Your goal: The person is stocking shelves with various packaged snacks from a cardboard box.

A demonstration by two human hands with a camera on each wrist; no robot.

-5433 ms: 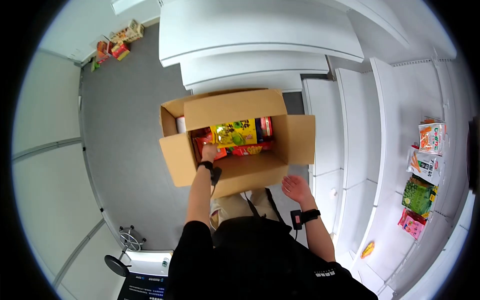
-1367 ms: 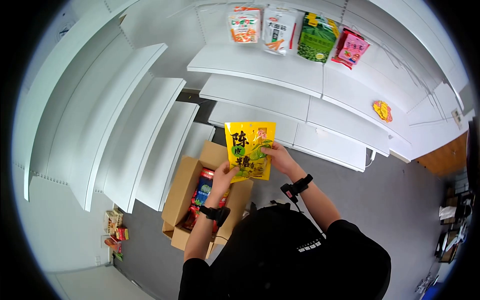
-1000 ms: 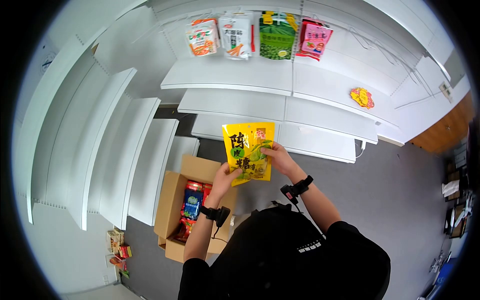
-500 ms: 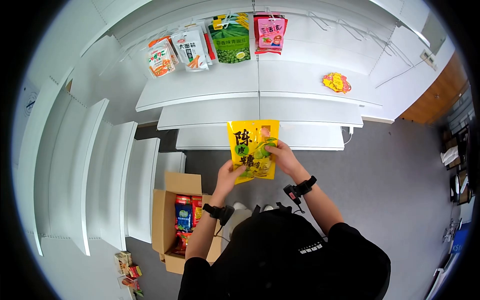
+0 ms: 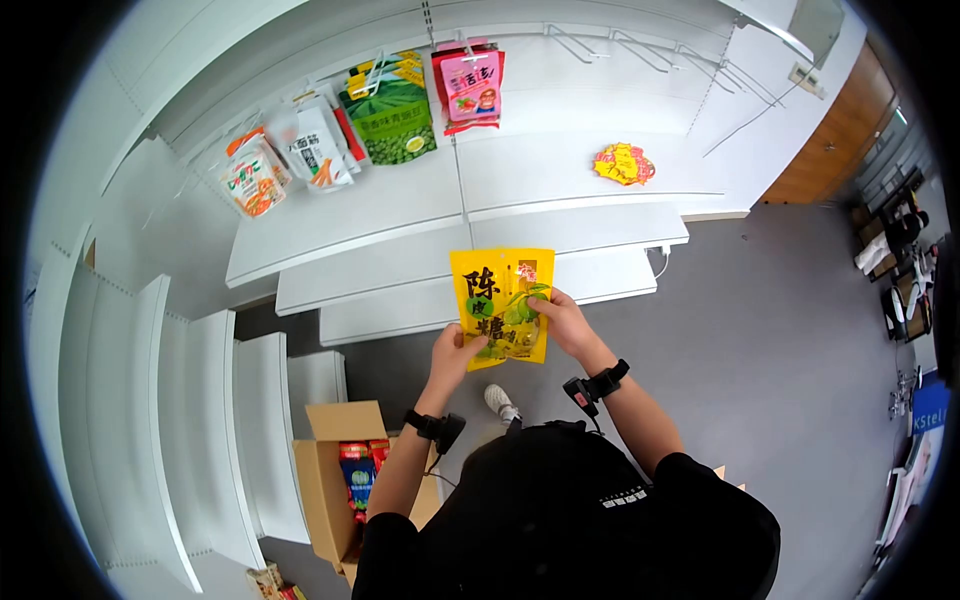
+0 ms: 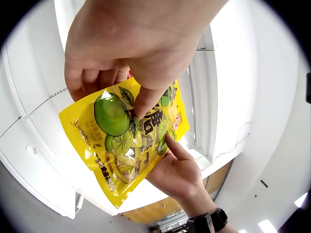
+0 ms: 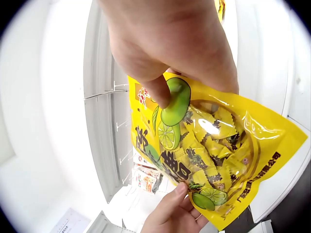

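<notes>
Both hands hold up a yellow candy bag point(image 5: 503, 285) with green citrus pictures and large dark characters. At its lower left edge my left hand point(image 5: 452, 360) pinches it, thumb on the front and fingers behind. My right hand point(image 5: 568, 324) pinches the right edge, its thumb over the printed green fruit. In the right wrist view, small wrapped candies point(image 7: 209, 153) show through the bag's clear window. The fingers behind the bag are partly hidden.
Snack bags hang from hooks ahead: orange-white point(image 5: 254, 182), white point(image 5: 318, 148), green point(image 5: 392, 115) and pink point(image 5: 470, 85). Bare hooks point(image 5: 640, 50) extend to their right. Yellow-red tags point(image 5: 624, 163) lie on a white shelf point(image 5: 540, 175). An open carton point(image 5: 325, 490) with packets stands lower left.
Earlier, my left hand was inside the carton at the bags and my right hand was free. Both hands now hold the yellow candy bag. The view has turned right, leaving the carton lower left.
</notes>
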